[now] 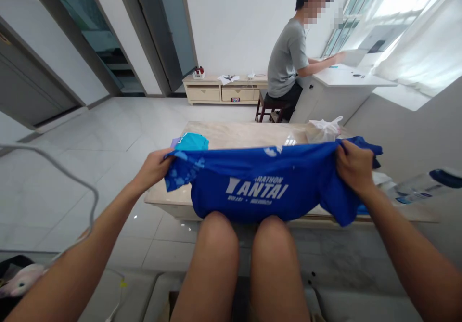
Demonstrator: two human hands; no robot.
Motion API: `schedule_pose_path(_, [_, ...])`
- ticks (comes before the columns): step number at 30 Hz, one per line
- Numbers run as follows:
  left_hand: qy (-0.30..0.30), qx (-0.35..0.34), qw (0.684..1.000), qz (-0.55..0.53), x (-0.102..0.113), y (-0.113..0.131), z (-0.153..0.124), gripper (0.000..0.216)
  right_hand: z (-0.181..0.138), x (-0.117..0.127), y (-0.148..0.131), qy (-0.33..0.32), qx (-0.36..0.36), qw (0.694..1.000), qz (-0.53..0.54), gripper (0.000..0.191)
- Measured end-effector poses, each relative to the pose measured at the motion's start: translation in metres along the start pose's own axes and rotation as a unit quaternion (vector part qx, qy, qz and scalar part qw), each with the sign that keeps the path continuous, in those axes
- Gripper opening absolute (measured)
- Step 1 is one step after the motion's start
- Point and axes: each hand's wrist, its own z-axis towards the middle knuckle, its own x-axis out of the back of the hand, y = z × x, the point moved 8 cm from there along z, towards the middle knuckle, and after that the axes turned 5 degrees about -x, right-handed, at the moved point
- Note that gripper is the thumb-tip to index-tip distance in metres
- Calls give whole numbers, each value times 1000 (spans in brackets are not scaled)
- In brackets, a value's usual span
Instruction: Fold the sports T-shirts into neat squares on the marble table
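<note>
A blue T-shirt [299, 182] with white lettering is stretched sideways between my two hands, just above my knees and in front of the low table. My left hand [159, 165] is closed on its left end, where light blue patterning shows. Closed on the other end is my right hand [355, 165], with a sleeve hanging below it. Behind the shirt on the left, a folded turquoise cloth [193, 141] lies on the table. More dark blue cloth [366, 146] shows just beyond my right hand.
The low marble-topped table [238, 132] bears a white plastic bag [327, 128] and a large clear bottle [422, 187] at right. A person in a grey shirt [287, 55] sits at a white desk [346, 76]. A grey cable [72, 170] loops near my left arm.
</note>
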Motion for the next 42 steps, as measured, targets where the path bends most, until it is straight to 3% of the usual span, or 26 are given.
schedule_pose_path(3, [-2,71,977,200,-39,1,74,40,64,-65,-36,-137,-15,987,-79,48])
schedule_pose_path(5, [9,56,967,249,-86,14,93,48,63,-104,-60,-152,-42,984,-82,50])
schedule_pose_path(7, [-19,4,973,229,-150,28,84,58,24,-145,-92,-159,-7,985,-64,56])
schedule_pose_path(10, [-86,-28,980,176,-243,31,40,68,-72,-205,-117,-210,9,977,-41,68])
schedule_pose_path(13, [-115,-10,980,162,-296,18,3,73,-145,-247,-106,-267,-50,961,-47,78])
schedule_pose_path(16, [-100,-6,980,173,-309,6,-2,75,-159,-261,-93,-261,-59,963,-45,81])
schedule_pose_path(20, [-95,1,978,187,-310,-3,33,75,-121,-276,-85,-253,-68,964,-49,81])
schedule_pose_path(29, [-90,-7,985,147,-345,-26,194,74,-3,-359,-94,-254,-77,962,-57,82])
schedule_pose_path(37, [-62,-40,991,113,-362,-44,319,78,134,-427,-73,-215,-18,976,-30,86])
schedule_pose_path(40, [-68,-53,991,106,-362,-38,325,78,143,-423,-85,-192,28,981,-21,82])
schedule_pose_path(42, [-80,-83,986,122,-356,-22,299,76,117,-402,-103,-200,42,978,-50,76])
